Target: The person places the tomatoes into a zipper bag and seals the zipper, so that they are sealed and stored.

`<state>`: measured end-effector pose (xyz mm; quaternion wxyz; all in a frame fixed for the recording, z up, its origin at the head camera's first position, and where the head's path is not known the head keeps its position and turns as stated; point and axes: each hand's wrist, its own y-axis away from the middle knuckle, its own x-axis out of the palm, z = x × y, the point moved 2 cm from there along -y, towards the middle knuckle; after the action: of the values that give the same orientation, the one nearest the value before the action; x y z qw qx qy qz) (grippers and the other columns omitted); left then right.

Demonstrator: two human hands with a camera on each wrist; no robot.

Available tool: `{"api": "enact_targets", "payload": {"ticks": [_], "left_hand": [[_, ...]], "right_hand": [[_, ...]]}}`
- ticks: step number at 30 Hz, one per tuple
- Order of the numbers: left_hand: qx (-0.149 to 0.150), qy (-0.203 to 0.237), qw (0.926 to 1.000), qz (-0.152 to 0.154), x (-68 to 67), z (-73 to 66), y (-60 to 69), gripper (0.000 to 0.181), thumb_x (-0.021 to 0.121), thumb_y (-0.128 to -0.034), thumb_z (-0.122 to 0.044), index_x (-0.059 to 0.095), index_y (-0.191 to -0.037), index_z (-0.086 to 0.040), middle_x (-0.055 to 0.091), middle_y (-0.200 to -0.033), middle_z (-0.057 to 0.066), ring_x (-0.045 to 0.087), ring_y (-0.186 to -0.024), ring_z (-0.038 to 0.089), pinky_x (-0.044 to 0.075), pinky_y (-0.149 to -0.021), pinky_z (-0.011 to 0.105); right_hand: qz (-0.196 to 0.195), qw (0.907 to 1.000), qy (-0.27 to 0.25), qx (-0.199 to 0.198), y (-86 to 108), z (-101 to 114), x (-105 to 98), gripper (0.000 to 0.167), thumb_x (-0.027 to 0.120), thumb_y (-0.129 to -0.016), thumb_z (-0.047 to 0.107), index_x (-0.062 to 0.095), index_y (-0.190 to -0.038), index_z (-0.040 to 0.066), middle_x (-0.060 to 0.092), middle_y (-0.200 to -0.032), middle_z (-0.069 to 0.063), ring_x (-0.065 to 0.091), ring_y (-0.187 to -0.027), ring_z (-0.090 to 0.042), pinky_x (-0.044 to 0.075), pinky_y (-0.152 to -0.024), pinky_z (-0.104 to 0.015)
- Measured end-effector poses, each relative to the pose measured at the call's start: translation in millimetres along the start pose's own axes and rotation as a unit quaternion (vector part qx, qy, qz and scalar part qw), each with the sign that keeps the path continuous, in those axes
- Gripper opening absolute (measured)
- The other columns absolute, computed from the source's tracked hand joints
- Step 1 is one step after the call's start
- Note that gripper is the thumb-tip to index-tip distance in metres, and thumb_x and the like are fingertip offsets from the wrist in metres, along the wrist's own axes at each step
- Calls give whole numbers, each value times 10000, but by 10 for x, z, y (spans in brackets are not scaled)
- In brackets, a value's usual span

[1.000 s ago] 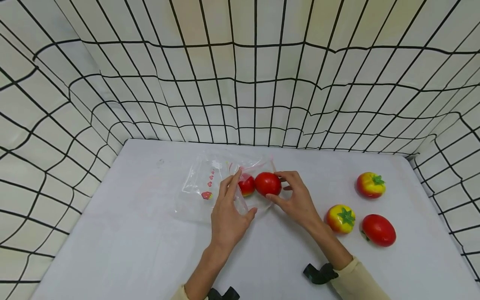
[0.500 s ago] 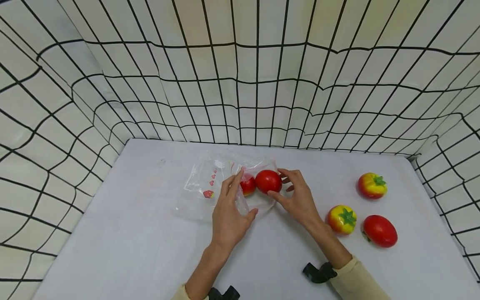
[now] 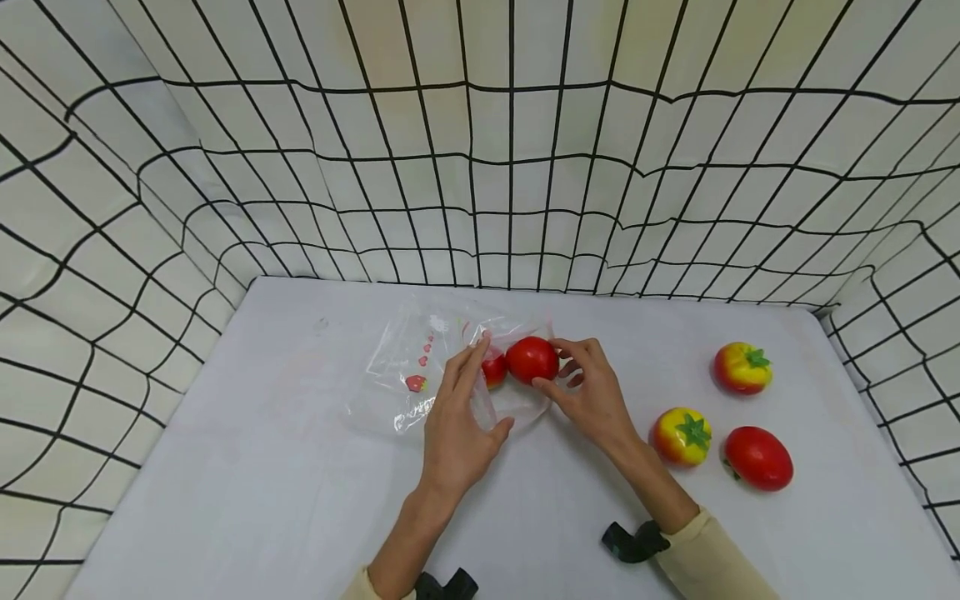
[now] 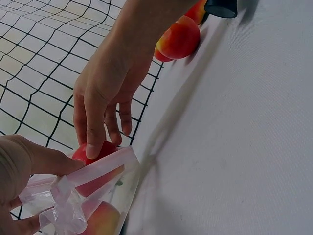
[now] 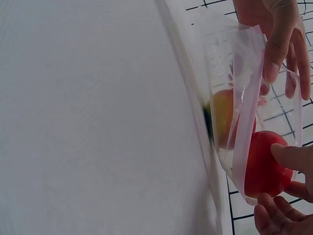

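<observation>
My right hand pinches a shiny red tomato between thumb and fingers at the mouth of a clear plastic bag. In the right wrist view the tomato sits partly behind the bag's pink-edged lip. A red-and-yellow fruit lies deeper inside the bag, against the tomato. My left hand lies over the bag beside its mouth, fingers fairly straight and thumb spread apart. In the left wrist view, loose plastic lies between that hand's thumb and fingers, whose tips are partly hidden.
To the right on the white table are two red-and-yellow fruits with green tops, one farther back and one nearer, beside a red oval tomato. Black wire mesh walls the back and both sides.
The red tomato and my right fingertips have shifted very slightly left, toward the bag. My left hand stays in place. The fruits on the right have not moved.
</observation>
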<state>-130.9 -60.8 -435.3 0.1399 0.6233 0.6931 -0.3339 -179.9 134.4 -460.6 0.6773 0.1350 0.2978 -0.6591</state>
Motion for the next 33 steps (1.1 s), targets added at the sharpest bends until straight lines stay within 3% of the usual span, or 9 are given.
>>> {"api": "enact_targets", "payload": {"ticks": [10, 33], "left_hand": [[286, -46, 9996, 56, -2, -14, -30, 1115, 964, -681, -68, 389, -1616, -262, 483, -1563, 39, 490, -1464, 252, 597, -1005, 450], [623, -229, 9974, 284, -8, 59, -29, 1124, 966, -673, -73, 391, -1610, -308, 494, -1538, 24, 509, -1424, 230, 579, -1055, 409]], "right_hand": [[-93, 9998, -134, -86, 4, 33, 40, 622, 854, -861, 130, 593, -1425, 101, 583, -1233, -150, 742, -944, -248, 653, -888, -407], [270, 9973, -632, -263, 19, 140, 149, 596, 771, -908, 10, 556, -1463, 56, 575, -1304, -158, 764, -1067, -291, 627, -943, -422]]}}
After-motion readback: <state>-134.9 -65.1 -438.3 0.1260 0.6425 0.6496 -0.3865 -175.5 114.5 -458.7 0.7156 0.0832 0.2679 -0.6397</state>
